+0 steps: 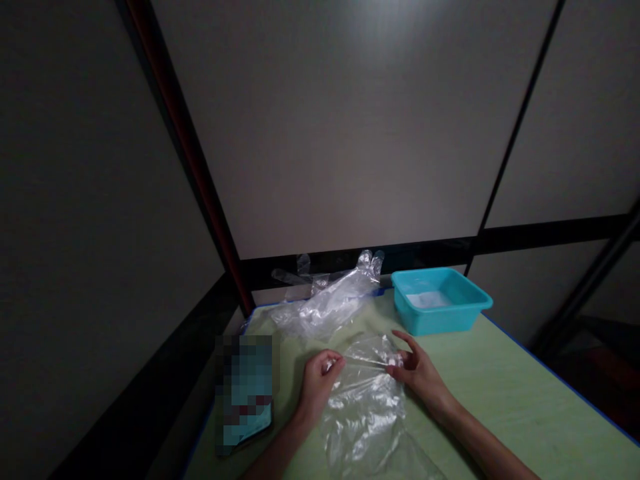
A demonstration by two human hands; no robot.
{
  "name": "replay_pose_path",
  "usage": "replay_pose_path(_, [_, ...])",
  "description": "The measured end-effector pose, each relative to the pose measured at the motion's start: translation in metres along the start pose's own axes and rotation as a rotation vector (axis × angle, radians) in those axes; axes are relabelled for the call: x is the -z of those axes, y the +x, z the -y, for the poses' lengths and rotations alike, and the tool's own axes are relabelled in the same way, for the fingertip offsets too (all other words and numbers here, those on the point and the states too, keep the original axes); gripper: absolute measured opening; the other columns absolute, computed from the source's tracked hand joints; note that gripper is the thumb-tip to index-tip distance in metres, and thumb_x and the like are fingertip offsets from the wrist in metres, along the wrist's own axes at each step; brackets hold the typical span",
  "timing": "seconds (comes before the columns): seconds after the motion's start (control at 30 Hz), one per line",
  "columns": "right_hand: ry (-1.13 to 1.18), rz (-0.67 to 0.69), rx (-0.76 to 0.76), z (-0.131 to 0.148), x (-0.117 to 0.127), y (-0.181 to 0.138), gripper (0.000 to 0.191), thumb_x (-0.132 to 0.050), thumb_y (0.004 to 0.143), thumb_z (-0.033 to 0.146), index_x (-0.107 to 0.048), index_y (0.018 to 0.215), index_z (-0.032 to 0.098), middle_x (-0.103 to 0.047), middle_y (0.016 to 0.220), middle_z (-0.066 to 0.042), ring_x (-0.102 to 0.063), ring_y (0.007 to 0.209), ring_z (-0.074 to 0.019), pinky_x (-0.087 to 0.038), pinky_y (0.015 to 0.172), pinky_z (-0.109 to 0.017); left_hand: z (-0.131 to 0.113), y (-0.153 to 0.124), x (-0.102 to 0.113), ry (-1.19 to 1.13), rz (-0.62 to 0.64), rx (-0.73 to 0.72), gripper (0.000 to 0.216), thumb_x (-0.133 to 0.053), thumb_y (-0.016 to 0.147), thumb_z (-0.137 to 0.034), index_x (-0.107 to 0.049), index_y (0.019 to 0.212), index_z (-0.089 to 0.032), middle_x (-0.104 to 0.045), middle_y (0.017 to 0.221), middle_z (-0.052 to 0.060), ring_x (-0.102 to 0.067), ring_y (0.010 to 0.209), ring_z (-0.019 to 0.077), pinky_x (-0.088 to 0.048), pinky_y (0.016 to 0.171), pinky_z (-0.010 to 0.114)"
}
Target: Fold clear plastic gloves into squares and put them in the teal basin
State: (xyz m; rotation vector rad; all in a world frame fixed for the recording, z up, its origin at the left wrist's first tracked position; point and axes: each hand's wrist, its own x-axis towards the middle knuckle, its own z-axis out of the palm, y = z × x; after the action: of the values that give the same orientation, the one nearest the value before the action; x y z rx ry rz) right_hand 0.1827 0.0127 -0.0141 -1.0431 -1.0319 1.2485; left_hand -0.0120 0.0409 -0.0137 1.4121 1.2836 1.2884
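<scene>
A thin, see-through disposable plastic glove (367, 407) lies crumpled on the table in front of me, its near end running out of the bottom of the view. My left hand (320, 377) is closed in a pinch on its upper left edge. On the opposite edge, my right hand (413, 367) pinches the plastic between thumb and fingers, with one finger stretched out. A taut fold runs between the two hands. Behind them lies a loose heap of clear plastic gloves (325, 310), with finger shapes sticking up at the table's back edge.
A turquoise plastic basin (440, 320) with something white inside stands at the back right of the green table (520, 393). At the left edge lies a phone-like device (257, 423), mostly blurred out. Pale panels (350, 133) with dark strips rise behind the table.
</scene>
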Motion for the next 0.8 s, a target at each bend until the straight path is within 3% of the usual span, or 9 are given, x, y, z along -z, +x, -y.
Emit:
replay_pose_path(0.37, [-0.035, -0.138, 0.004, 0.015, 0.024, 0.008, 0.077, -0.077, 0.046, 0.042, -0.044, 0.111, 0.019, -0.058, 0.058, 0.003, -0.055, 0.053, -0.0148, -0.044, 0.053, -0.028, 0.005, 0.005, 0.001, 0.055, -0.022, -0.029, 0.025, -0.057, 0.06, -0.04, -0.055, 0.059, -0.015, -0.045, 0.049, -0.003, -0.039, 0.046, 0.0106, -0.029, 0.044, 0.02])
replay_pose_path(0.53, [-0.097, -0.121, 0.054, 0.014, 0.033, 0.011, 0.07, -0.072, 0.055, 0.043, -0.04, 0.111, 0.017, -0.059, 0.057, 0.003, -0.054, 0.05, -0.0136, -0.042, 0.049, -0.027, 0.006, 0.006, 0.003, 0.069, 0.0, -0.048, 0.021, -0.057, 0.06, -0.037, -0.056, 0.059, -0.015, -0.045, 0.049, -0.004, -0.039, 0.045, 0.0102, -0.028, 0.044, 0.02])
replay_pose_path(0.8, [-0.224, -0.148, 0.192, 0.011, 0.047, 0.017, 0.053, -0.067, 0.062, 0.039, -0.04, 0.103, 0.019, -0.059, 0.062, 0.002, -0.056, 0.056, -0.0149, -0.045, 0.055, -0.029, 0.011, 0.012, 0.009, 0.117, -0.072, -0.126, 0.028, -0.057, 0.061, -0.029, -0.05, 0.086, -0.017, -0.03, 0.047, -0.01, -0.035, 0.046, 0.0103, -0.03, 0.048, 0.02])
